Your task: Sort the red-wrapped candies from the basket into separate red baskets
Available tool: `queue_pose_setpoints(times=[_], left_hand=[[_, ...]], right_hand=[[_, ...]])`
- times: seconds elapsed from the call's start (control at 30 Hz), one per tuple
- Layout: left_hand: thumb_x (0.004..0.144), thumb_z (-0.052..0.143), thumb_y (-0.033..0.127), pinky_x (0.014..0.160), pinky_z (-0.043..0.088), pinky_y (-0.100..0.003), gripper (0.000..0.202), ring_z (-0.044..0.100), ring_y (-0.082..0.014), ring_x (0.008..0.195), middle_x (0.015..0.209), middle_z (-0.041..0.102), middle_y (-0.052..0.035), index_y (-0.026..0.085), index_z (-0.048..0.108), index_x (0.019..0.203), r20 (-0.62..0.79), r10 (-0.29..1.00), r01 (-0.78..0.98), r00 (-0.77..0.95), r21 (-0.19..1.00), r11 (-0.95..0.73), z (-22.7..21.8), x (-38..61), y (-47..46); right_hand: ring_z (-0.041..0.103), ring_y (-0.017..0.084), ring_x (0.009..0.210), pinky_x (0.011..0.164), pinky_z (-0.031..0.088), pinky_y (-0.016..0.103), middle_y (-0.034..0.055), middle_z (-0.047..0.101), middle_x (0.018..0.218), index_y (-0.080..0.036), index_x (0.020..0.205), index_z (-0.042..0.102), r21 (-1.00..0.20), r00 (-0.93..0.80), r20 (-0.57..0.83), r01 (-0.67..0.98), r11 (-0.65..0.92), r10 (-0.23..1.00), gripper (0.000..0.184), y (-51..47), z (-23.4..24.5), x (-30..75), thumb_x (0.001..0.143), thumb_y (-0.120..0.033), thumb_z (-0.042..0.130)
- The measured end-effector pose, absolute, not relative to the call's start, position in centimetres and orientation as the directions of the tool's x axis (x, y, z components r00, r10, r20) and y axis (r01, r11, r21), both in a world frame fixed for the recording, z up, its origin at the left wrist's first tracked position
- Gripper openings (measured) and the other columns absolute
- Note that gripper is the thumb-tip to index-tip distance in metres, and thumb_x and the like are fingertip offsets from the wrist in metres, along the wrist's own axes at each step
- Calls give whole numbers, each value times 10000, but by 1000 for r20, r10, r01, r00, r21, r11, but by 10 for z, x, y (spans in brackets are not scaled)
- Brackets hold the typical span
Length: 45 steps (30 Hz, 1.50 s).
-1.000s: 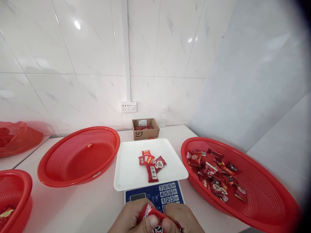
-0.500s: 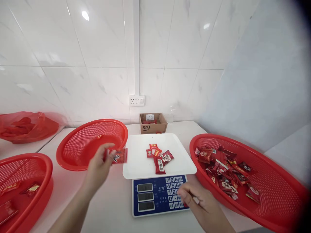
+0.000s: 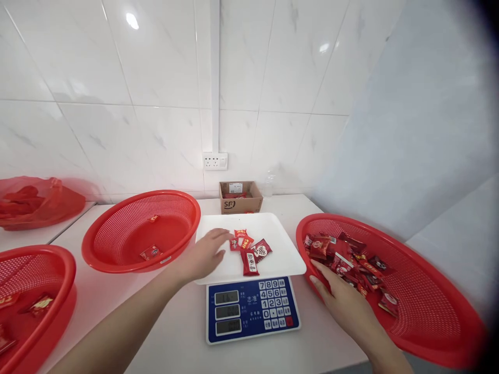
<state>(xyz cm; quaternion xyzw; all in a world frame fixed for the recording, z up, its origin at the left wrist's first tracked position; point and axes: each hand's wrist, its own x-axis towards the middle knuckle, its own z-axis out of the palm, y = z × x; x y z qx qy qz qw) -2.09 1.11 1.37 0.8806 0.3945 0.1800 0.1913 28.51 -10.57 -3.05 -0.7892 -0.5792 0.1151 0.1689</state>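
Note:
My left hand (image 3: pixel 206 253) is over the left part of the white scale pan (image 3: pixel 278 265). Its fingers are stretched toward the small red packets, thumb apart, holding nothing. On the pan lie small red snack packets (image 3: pixel 240 233), a long red packet (image 3: pixel 249 262) and a dark red packet (image 3: pixel 261 249) partly beneath it. My right hand (image 3: pixel 343 298) is at the near left rim of the right red basket (image 3: pixel 432 270), fingers extended and apart from the thumb, with nothing visible in it. Inside that basket is a heap of red snack packets (image 3: pixel 343 265).
The blue keypad panel (image 3: pixel 253 310) sits below the pan. A red basket (image 3: pixel 117 228) with a red packet (image 3: pixel 151 252) stands to the left, another basket (image 3: pixel 64 280) nearer. Behind are a cardboard box (image 3: pixel 240 203), a wall socket (image 3: pixel 215 161) and a red plastic bag (image 3: pixel 47 202).
My left hand has let go of the red packet, which now lies in the left basket, and has moved right over the pan. My right hand has moved from the keypad to the right basket.

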Motion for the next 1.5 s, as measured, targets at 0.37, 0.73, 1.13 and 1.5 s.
queue_pose_setpoints(times=[0.37,0.73,1.13,1.5], left_hand=[[882,448,418,1047,343,-373,437,351,-256,1319,1394,456,-74,225,506,1270,-53,564,560,824,229,-796,1,34,52],[917,310,512,664,468,-335,420,647,-250,832,1042,617,-98,189,566,999,-18,734,733,679,69,-677,-11,43,63],[947,196,369,584,419,-289,354,644,-235,781,937,677,-92,191,470,1084,97,949,933,299,178,-312,37,-48,90],[873,305,264,666,455,-362,327,608,-290,909,1103,581,-144,163,572,1033,55,992,984,112,136,-119,31,-132,109]], right_hand=[[536,292,1165,896,446,435,62,531,1340,-238,1392,391,-298,346,-63,889,-348,936,550,-108,-23,278,903,-441,243],[578,296,1103,842,470,422,92,580,1279,-222,1376,412,-276,330,-37,904,-327,943,545,-108,-25,277,902,-435,247],[591,304,1079,831,468,441,64,556,1311,-256,1407,353,-263,332,-50,905,-333,942,561,-106,-32,281,900,-465,237],[600,302,1059,823,467,438,71,553,1314,-245,1408,352,-245,331,-47,911,-332,942,564,-108,-31,279,898,-455,232]])
